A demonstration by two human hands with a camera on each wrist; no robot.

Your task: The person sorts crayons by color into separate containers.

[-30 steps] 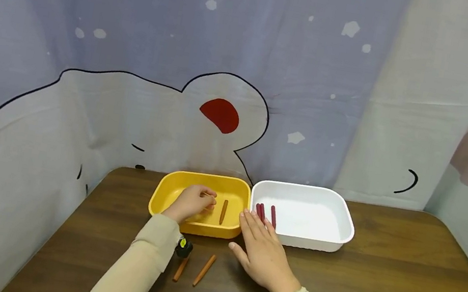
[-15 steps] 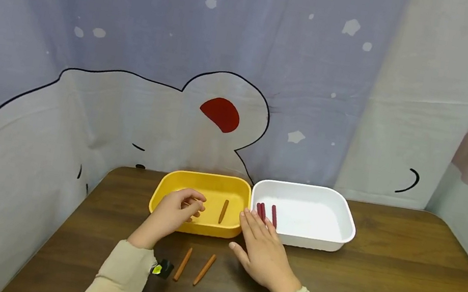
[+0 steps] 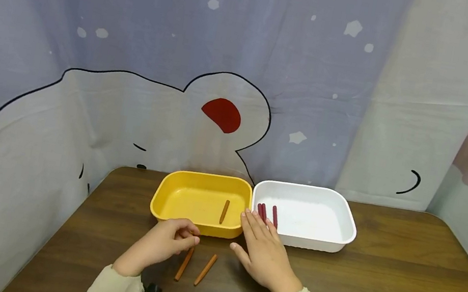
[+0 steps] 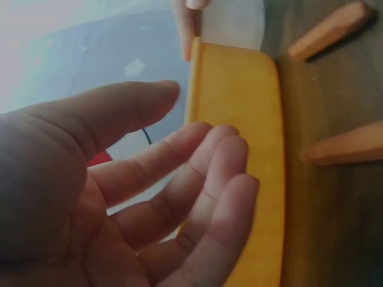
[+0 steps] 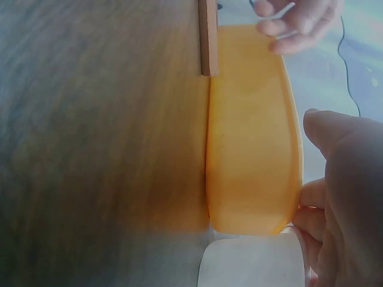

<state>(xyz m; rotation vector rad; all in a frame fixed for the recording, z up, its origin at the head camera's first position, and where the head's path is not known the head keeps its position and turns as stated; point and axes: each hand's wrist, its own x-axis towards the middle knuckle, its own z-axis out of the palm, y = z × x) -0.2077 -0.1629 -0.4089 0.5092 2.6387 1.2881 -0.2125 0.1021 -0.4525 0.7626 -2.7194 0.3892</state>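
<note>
the left hand (image 3: pixel 161 246) is hovering loose-fingered, gripping nothing, over an orange stick (image 3: pixel 184 263) while the right hand (image 3: pixel 264 257) is resting flat, fingers straight, beside the yellow tray (image 3: pixel 165 195).

two sticks (image 3: pixel 195 266) before left tray (image 3: pixel 168 207), right tray (image 3: pixel 348 227) beside

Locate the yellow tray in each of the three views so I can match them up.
Head: yellow tray sits centre, on the table beyond the left hand, touching the white tray.
Left wrist: its outer wall runs top to bottom, just right of the fingers.
Right wrist: its wall fills the middle, beside the wood.
Shared landmark: the orange sticks on the table, lying just outside the tray.
</note>
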